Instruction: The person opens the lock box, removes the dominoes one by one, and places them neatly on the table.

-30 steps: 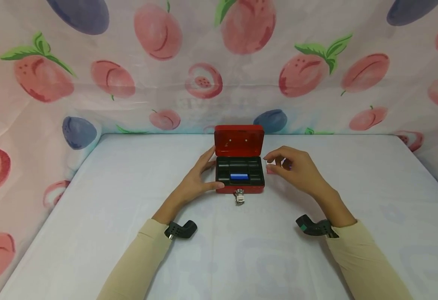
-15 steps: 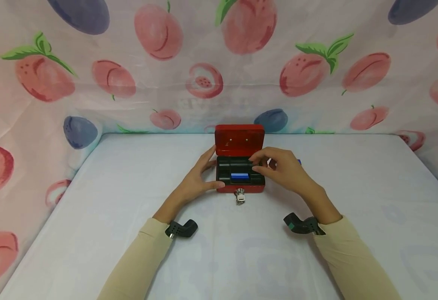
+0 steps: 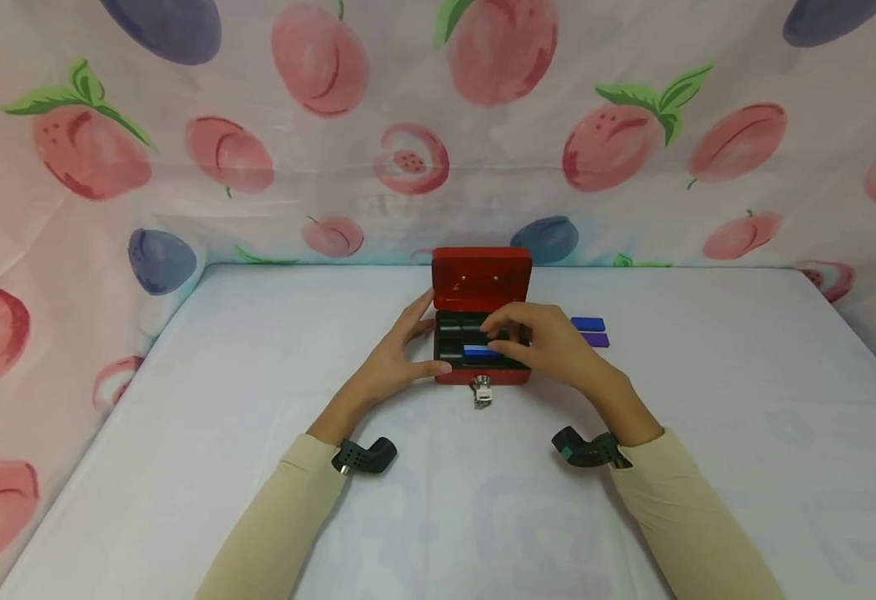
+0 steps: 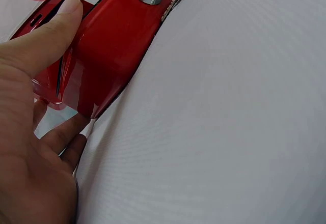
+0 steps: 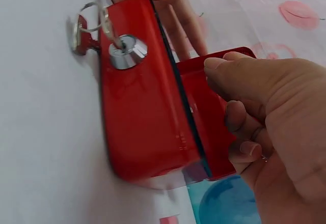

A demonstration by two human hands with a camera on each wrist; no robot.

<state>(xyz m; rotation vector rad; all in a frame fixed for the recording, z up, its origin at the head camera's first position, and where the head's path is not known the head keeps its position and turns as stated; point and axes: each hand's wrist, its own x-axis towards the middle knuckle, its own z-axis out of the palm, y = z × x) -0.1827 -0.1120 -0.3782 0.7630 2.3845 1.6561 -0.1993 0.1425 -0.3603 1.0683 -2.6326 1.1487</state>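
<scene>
A small red cash box [image 3: 483, 377] stands with its lid [image 3: 482, 279] raised and a black tray [image 3: 448, 327] inside. My left hand [image 3: 388, 367] holds its left side, thumb [image 4: 56, 35] on the front rim and fingers along the side. A blue block [image 3: 477, 351] with a paler top edge lies in the tray. Over the tray's right half is my right hand [image 3: 546, 342], its thumb and fingertips bent toward each other close above the block. The thumb hides the fingertips in the right wrist view, so I cannot tell whether they pinch something.
Keys hang from the silver lock [image 5: 128, 52] at the box's front. Flat blue [image 3: 588, 324] and purple [image 3: 596, 340] blocks lie on the white table right of the box. A fruit-patterned cloth [image 3: 332, 167] rises behind.
My right hand has moved left from beside the box to over the tray, uncovering the blue and purple blocks on the table. The left hand stays at the box.
</scene>
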